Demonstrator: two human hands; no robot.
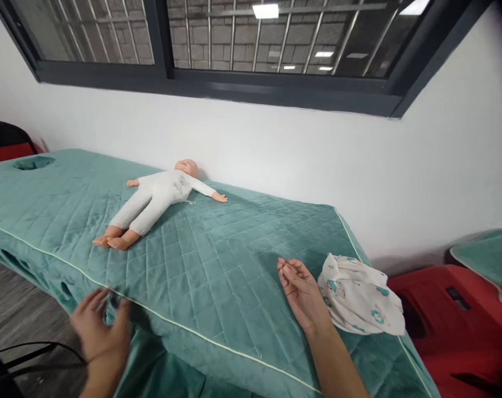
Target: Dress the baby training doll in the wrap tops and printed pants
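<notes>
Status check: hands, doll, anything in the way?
Left hand open by the bed's near edge; right hand loosely curled. Doll on its back, untouched. Cloth bunched beside right hand, not between hands and doll.

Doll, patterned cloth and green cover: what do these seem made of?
Doll: head and feet perhaps vinyl or plastic, smooth and moulded-looking; body seemingly matte white fabric, a loose thread showing.
Patterned cloth: probably thin cotton, matte, lying in soft folds.
Green cover: likely velvety quilted fabric, showing stitched diamonds and soft sheen.

Bright; left hand (103, 331) perhaps blurred.
</notes>
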